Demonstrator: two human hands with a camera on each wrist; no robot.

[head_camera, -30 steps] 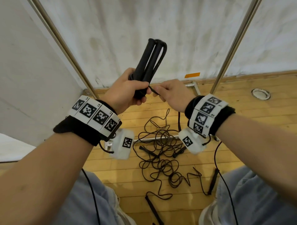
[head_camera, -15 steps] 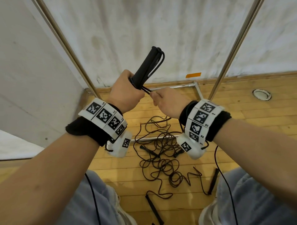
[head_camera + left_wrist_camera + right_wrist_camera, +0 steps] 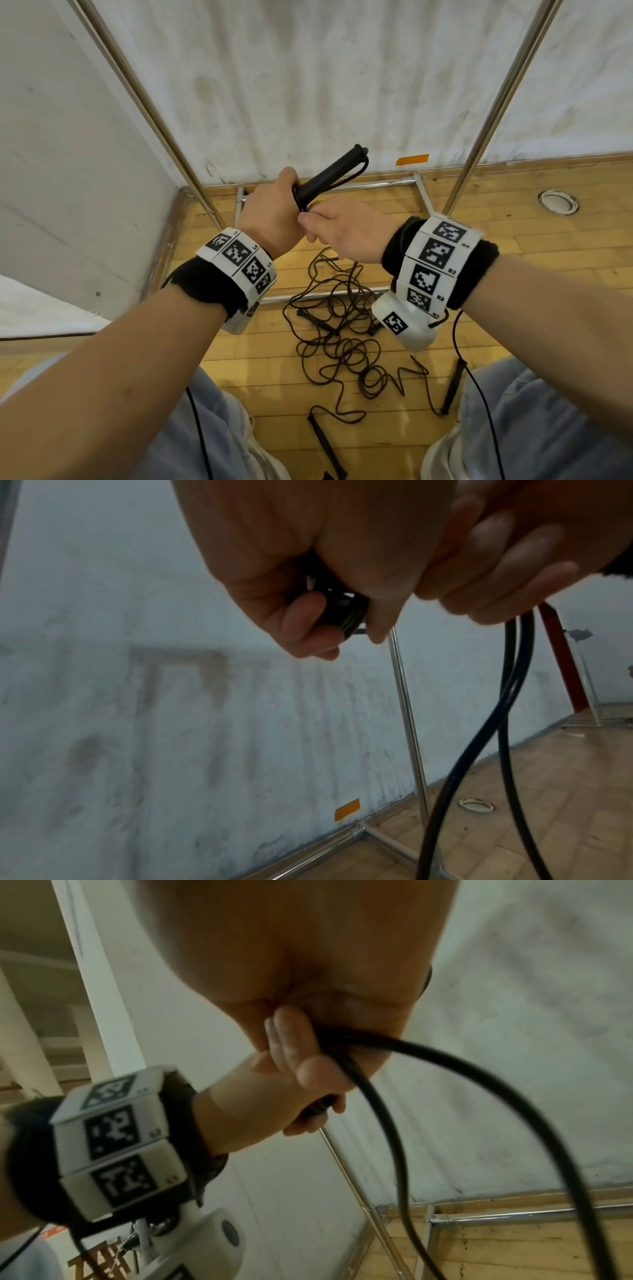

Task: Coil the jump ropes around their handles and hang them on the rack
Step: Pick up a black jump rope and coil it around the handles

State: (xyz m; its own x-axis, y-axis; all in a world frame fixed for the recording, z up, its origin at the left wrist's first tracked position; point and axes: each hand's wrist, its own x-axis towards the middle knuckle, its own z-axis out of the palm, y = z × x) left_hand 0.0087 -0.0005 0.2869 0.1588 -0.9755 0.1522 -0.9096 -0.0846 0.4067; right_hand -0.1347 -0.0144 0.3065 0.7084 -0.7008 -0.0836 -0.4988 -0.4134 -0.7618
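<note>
My left hand [image 3: 274,212] grips the lower end of a pair of black jump rope handles [image 3: 332,173], which lean up and to the right. A strand of black cord runs along them. My right hand [image 3: 339,233] presses against the left and pinches the cord [image 3: 377,1096] just below the handles. In the left wrist view my fingers curl round the ribbed handle end [image 3: 342,612], and two cord strands [image 3: 510,691] hang down from the right hand. The rack's two steel uprights [image 3: 147,102] [image 3: 493,113] rise in front of me.
A tangle of dark jump ropes [image 3: 342,342] with several black handles lies on the wooden floor between my knees. The rack's base bars [image 3: 376,185] run along the floor by the white wall [image 3: 308,85]. A round floor fitting [image 3: 557,202] sits at right.
The handles have tipped from nearly upright to leaning right. My right hand has closed in on the left hand, and both hands have dropped a little.
</note>
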